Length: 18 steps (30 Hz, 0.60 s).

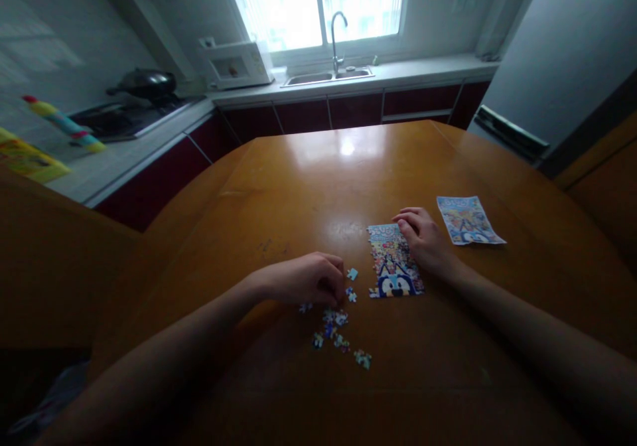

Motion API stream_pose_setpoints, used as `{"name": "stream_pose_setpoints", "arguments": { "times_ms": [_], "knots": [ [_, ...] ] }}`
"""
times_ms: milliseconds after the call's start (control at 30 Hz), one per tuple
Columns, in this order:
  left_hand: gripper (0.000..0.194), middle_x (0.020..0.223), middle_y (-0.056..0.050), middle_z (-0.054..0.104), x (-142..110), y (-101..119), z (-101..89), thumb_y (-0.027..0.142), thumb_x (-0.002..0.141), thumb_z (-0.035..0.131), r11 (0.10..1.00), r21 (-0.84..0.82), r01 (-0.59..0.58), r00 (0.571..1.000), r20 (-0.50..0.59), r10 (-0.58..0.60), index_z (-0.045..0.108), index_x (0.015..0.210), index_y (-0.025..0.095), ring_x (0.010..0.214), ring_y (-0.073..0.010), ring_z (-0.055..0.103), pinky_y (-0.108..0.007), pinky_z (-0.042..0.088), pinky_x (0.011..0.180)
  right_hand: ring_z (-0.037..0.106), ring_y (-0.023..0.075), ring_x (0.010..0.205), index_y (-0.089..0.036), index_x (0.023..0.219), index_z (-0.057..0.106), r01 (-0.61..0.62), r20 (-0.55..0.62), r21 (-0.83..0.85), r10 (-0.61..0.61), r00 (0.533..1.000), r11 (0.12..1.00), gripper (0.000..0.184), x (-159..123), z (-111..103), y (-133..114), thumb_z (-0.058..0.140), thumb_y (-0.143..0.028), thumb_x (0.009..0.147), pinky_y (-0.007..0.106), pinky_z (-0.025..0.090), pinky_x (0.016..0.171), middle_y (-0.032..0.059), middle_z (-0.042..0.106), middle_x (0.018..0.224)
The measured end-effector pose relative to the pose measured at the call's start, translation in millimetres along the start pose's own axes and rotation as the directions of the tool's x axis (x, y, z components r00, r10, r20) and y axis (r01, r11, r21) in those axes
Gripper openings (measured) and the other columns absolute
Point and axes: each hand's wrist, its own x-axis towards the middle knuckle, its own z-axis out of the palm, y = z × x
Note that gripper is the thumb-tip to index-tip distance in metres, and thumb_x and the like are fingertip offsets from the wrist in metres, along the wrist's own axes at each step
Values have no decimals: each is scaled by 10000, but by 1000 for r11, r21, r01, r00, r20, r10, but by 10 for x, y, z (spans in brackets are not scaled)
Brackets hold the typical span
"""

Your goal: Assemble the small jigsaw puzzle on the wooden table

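Note:
A partly assembled jigsaw puzzle [393, 260] lies flat on the wooden table, with a blue cartoon dog's face at its lower edge. Its left side is ragged with tabs and gaps. My right hand [421, 237] rests on its upper right part, fingers loosely bent and apart, gripping nothing visible. Left of the puzzle, my left hand [318, 279] is closed with its fingertips pointing down near the table; whatever they pinch is hidden. Loose puzzle pieces [341, 318] are scattered below that hand. A single light-blue piece [352, 274] lies between it and the puzzle.
A creased picture sheet [468, 220] with a matching dog design lies right of my right hand. Beyond the table [298, 180] are a sink [328, 78], a microwave [239, 64] and a stove with a black wok [144, 84]. A fridge [557, 54] stands at right.

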Motion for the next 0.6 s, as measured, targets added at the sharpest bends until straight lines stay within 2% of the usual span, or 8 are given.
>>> {"name": "stream_pose_setpoints", "arguments": {
  "times_ms": [133, 233, 367, 467, 600],
  "knots": [
    [49, 884, -35, 654, -15, -57, -42, 145, 845, 713, 996, 58, 68, 997, 40, -70, 755, 835, 167, 760, -105, 599, -195, 479, 683, 578, 273, 1116, -186, 957, 705, 1, 3, -3, -1, 1000, 1000, 283, 4, 3, 13, 483, -362, 968, 463, 444, 1020, 126, 606, 1119],
    [34, 808, -18, 661, -17, -142, -62, 166, 845, 720, 997, -3, 79, 993, 91, -79, 751, 832, 162, 693, -92, 583, -185, 455, 629, 579, 277, 1116, -187, 955, 704, 4, 2, 3, -4, 1000, 1000, 277, 5, 5, 19, 488, -361, 966, 467, 448, 1016, 128, 607, 1118],
    [42, 802, -23, 682, -21, -194, -91, 191, 846, 731, 992, -92, 86, 990, 118, -75, 748, 830, 157, 706, -98, 602, -188, 464, 639, 587, 280, 1100, -185, 949, 702, 3, 0, 0, -3, 1000, 1000, 273, 5, 4, 14, 493, -359, 964, 476, 452, 1007, 134, 613, 1106],
    [69, 809, -31, 684, -34, -100, -98, 230, 859, 728, 995, -90, 52, 988, 152, -38, 760, 840, 173, 700, -103, 609, -190, 469, 621, 591, 278, 1092, -193, 949, 700, 3, -3, -2, -3, 1000, 1000, 262, 6, 4, 19, 496, -358, 963, 476, 455, 1002, 127, 616, 1103],
    [91, 850, -26, 702, -45, 150, -36, 182, 800, 783, 998, 54, -36, 982, 189, 25, 767, 886, 208, 732, -117, 632, -197, 474, 635, 589, 274, 1097, -194, 943, 700, 5, 2, -2, -5, 1000, 1000, 261, 11, 6, 32, 495, -354, 961, 468, 451, 1007, 121, 615, 1095]
  ]
}}
